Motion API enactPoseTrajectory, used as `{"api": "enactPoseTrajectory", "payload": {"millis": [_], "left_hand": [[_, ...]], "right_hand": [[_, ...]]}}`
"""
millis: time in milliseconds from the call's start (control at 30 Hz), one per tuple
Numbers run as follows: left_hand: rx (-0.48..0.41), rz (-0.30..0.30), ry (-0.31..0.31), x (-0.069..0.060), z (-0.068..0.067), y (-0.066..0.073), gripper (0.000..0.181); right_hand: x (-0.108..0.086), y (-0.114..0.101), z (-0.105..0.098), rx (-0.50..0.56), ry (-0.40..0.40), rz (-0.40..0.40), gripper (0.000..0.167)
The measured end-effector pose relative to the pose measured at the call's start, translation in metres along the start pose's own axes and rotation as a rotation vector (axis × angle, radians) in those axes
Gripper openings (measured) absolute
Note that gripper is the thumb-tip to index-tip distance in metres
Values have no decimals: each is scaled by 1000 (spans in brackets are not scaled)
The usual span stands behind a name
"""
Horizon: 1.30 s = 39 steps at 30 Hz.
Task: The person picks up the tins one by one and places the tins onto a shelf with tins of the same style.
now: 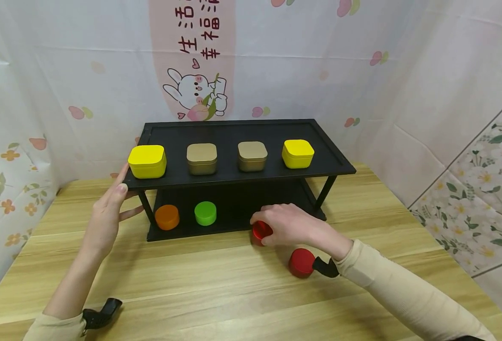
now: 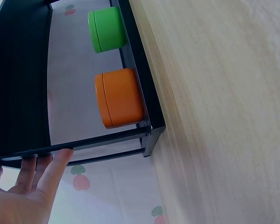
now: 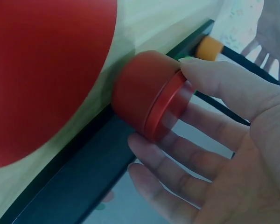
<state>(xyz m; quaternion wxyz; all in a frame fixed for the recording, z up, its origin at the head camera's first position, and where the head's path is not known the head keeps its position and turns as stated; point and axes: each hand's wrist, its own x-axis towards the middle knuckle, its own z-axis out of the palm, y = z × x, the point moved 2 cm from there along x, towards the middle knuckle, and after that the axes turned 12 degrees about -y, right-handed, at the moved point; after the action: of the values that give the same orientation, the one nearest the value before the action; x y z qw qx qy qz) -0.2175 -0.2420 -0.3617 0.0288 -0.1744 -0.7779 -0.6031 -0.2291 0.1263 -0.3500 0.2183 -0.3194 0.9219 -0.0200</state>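
Note:
My right hand (image 1: 287,225) pinches a round red tin (image 1: 261,234) between thumb and fingers, at the front edge of the lower tier of a black two-tier shelf (image 1: 233,179). In the right wrist view the thumb lies on one side of that tin (image 3: 142,88), with fingers on the other side. A second red tin (image 1: 302,263) stands on the table under my right wrist. My left hand (image 1: 107,215) holds the upper tier's left front corner. Seen from the left wrist, its fingertips (image 2: 61,156) meet the shelf's edge.
On the lower tier stand an orange tin (image 1: 167,217) and a green tin (image 1: 205,213). The upper tier carries a yellow tin (image 1: 147,162) on the left, two gold tins (image 1: 202,159) and another yellow tin (image 1: 297,154). Behind the shelf hangs a printed cloth (image 1: 293,71).

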Motion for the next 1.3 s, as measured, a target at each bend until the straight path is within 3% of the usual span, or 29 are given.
{"api": "enactPoseTrajectory", "payload": {"millis": [833,1300], "left_hand": [[46,-24,-1,0,1,2,50],[44,-24,-1,0,1,2,50]], "right_hand": [[38,19,-15,13,59,55,46],[55,30,-16,92,52,65,51]]}}
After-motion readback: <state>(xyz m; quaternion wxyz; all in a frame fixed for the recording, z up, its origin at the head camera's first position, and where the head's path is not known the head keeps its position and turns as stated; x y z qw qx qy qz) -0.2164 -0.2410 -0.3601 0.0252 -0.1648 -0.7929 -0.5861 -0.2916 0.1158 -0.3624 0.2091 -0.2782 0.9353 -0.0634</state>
